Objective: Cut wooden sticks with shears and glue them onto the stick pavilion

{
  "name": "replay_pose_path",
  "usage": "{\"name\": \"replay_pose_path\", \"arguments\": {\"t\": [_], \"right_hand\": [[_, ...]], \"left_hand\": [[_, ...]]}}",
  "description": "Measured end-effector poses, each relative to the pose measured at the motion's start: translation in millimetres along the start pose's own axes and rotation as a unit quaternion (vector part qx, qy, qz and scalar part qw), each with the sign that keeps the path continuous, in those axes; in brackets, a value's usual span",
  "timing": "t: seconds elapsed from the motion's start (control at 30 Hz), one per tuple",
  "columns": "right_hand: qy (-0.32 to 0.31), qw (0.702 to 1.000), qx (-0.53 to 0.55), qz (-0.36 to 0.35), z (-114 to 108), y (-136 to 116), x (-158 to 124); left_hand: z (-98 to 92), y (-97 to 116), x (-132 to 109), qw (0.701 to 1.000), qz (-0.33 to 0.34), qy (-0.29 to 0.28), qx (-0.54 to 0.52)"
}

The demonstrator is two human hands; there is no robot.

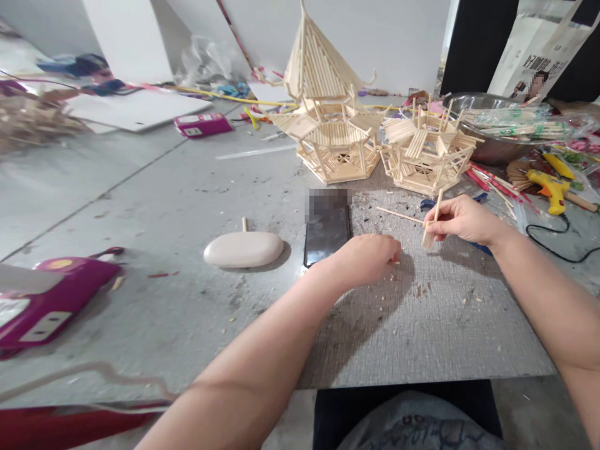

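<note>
One upright stick (439, 204) rises from the grip of our right hand (449, 220), with a short flat wooden piece (427, 236) showing just below the fingertips; we cannot tell whether the two are joined. That hand is closed in a pinch, thumb and fingers together on the wood, over the right part of the grey table (187, 187). A thin stick (398, 214) lies on the tabletop with one end close by those fingers, and a tool with blue handles (427, 204) lies partly hidden behind and beneath the same hand.

Our left hand (374, 255) is held low with its fingers curled under, and we cannot tell whether it has hold of anything. Just beside it, partly covered by our wrist, is a dark phone (328, 228). Farther left we have a pale oblong case (244, 250), a short stick end (244, 224) poking up behind it.

Beyond our hands stand two stick-built pavilions side by side: a taller one (335, 134) with a pointed roof, and a lower one (424, 159) to its right with open uprights on top. Right of these, a metal bowl (497, 149) holds wrapped bundles of sticks (510, 119). In front of it lies a yellow glue gun (553, 187) with a black cord (557, 249). At our far left sits a purple power strip (70, 297).
</note>
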State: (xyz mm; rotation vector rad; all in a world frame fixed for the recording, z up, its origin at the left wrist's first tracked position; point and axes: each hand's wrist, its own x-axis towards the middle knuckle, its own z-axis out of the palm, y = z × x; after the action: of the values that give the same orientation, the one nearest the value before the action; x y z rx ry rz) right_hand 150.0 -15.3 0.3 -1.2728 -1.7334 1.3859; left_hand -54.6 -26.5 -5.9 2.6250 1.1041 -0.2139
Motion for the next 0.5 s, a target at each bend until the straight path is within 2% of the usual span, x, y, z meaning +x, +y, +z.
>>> {"name": "replay_pose_path", "arguments": {"t": [0.1,0.27,0.43,0.5], "right_hand": [[0.019,1.0,-0.01,-0.023,6,-1,1],[0.095,0.987,-0.041,-0.122,17,-5,-1],[0.073,0.957,-0.209,-0.185,28,5,3],[0.083,0.953,-0.224,-0.187,28,7,4]], "left_hand": [[4.8,-2,5,0.998,-0.026,0.061,0.015],[7.0,-2,9,0.994,-0.061,0.095,0.006],[7.8,-1,10,0.991,-0.082,0.101,-0.008],[8.9,-1,11,0.991,-0.081,0.102,-0.011]]}}
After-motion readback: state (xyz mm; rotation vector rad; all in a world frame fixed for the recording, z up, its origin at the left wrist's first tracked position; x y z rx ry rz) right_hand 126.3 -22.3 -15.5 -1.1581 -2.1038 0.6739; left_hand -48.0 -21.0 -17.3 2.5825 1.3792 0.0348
